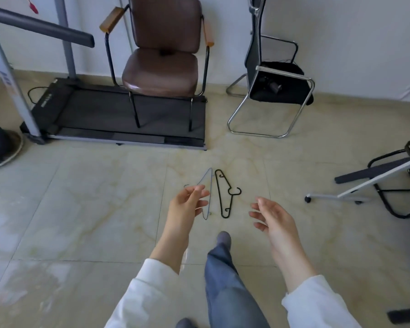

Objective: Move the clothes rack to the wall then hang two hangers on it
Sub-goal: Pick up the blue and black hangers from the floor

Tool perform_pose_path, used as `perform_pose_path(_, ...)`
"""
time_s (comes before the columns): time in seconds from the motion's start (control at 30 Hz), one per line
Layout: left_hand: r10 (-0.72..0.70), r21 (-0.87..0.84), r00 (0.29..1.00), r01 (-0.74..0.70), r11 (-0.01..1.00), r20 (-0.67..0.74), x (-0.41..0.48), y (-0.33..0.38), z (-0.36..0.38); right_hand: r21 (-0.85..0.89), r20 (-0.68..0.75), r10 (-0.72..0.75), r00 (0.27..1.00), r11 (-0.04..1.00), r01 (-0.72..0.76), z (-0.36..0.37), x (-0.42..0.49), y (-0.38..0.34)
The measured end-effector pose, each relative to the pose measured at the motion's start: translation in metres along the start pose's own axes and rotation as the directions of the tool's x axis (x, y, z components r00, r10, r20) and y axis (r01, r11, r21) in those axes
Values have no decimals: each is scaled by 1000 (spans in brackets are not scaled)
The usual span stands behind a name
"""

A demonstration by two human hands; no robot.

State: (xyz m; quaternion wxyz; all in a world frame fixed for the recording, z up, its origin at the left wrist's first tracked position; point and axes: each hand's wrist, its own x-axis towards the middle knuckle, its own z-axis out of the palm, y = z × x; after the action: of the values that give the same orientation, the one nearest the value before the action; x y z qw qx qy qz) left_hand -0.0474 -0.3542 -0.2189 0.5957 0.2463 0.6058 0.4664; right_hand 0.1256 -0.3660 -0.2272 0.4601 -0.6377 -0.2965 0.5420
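1. Head view looks down at a tiled floor [81, 209] where two hangers lie side by side, close but apart.
2. The pale hanger [207, 185] lies on the left, the black hanger [225, 192] on the right.
3. The left hand [187, 207] is spread and empty, overlapping the pale hanger in view; contact cannot be told.
4. The right hand [272, 216] is spread and empty, right of the black hanger.
5. A brown chair [161, 67] stands on a treadmill [92, 110] by the wall.
6. A wheeled frame [365, 188] at right may be the clothes rack; I cannot tell.
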Motion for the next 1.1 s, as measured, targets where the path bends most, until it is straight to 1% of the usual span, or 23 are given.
perform_pose_path(0.1,-4,9,1000,4,1000,-22,55,12,19,14,9,19,1000,1000,-20,9,58,-10)
perform_pose_path(0.17,-17,2,998,18,1000,-63,99,21,38,11,20,38,999,999,-38,15,107,-23)
perform_pose_path(0.4,-99,-44,983,93,995,-152,244,47,98,-58,51,75,996,996,-72,35,277,-63)
perform_pose_path(0.5,-137,-75,974,125,989,-181,296,44,110,-103,68,108,992,990,-100,50,335,-60)
perform_pose_path(0.6,-186,-72,964,175,982,-189,343,28,117,-146,87,172,981,977,-158,62,385,-36)
perform_pose_path(0.7,-236,-48,950,231,972,-203,393,-9,116,-180,80,232,970,960,-215,67,426,9)
perform_pose_path(0.77,-270,-9,938,275,961,-217,430,-51,111,-217,52,277,959,941,-260,63,455,55)
perform_pose_path(0.9,-339,86,896,376,922,-285,497,-162,93,-252,-65,369,927,893,-373,41,503,172)
perform_pose_path(1.0,-408,120,848,469,875,-337,536,-252,77,-272,-164,453,876,833,-482,24,529,264)
perform_pose_path(1.1,-454,134,807,533,835,-378,575,-338,66,-305,-241,494,836,779,-548,11,560,349)
